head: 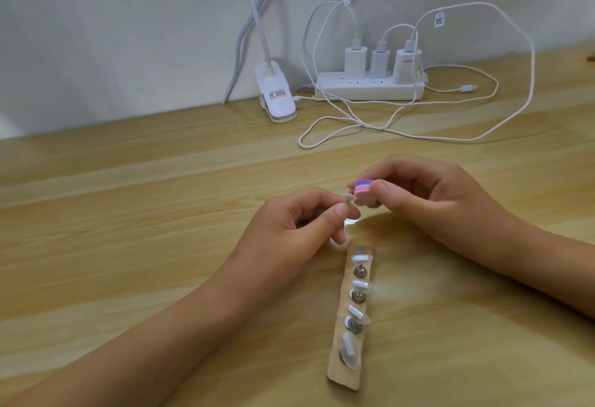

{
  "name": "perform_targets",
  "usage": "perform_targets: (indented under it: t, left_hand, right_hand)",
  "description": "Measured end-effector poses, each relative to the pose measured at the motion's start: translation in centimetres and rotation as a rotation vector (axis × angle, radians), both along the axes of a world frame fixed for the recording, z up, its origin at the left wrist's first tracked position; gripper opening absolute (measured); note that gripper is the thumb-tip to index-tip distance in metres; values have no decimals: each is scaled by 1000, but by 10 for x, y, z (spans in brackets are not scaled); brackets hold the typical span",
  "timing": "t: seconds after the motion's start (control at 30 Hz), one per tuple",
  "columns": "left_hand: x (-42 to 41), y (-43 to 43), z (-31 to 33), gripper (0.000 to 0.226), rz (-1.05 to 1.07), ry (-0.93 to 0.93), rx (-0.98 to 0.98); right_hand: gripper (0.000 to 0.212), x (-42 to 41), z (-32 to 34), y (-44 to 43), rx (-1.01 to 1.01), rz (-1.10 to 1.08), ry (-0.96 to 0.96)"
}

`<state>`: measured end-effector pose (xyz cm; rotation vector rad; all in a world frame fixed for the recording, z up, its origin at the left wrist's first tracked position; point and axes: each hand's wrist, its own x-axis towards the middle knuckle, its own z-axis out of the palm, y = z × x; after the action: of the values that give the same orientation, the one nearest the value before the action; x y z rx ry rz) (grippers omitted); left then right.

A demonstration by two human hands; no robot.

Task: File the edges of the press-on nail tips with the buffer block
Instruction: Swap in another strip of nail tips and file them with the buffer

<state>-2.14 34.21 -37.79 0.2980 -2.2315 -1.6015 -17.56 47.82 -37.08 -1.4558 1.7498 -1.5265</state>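
My left fingers (pixel 338 213) pinch the nail tip (pixel 348 200), its edge pointing right against the buffer block (pixel 363 191) gripped in my right fingers (pixel 383 189).

Power strip (pixel 367 91) behind hands — nail holder strip (pixel 349 319) before them, lamp clip (pixel 277 97) left.
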Motion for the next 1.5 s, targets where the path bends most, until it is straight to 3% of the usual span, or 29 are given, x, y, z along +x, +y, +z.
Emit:
perform_targets:
  t: [0.27, 0.63, 0.8, 0.93, 1.07, 1.5]
  left_hand:
    - [1, 0, 3, 17, 2, 12, 31]
    - [1, 0, 4, 16, -6, 1, 84]
    - [0, 3, 7, 13, -7, 3, 107]
    - [-1, 3, 6, 15, 19, 33, 176]
    - [0, 3, 5, 10, 10, 28, 160]
    - [1, 3, 7, 18, 37, -15, 128]
  right_hand:
    - [19, -2, 0, -2, 29, -9, -35]
    - [27, 1, 7, 0, -44, -53, -191]
    - [37, 2, 9, 1, -83, -43, -204]
    - [30, 4, 10, 2, -142, -35, -214]
    - [21, 6, 9, 1, -57, 8, -191]
    - [25, 6, 9, 1, -87, 45, -188]
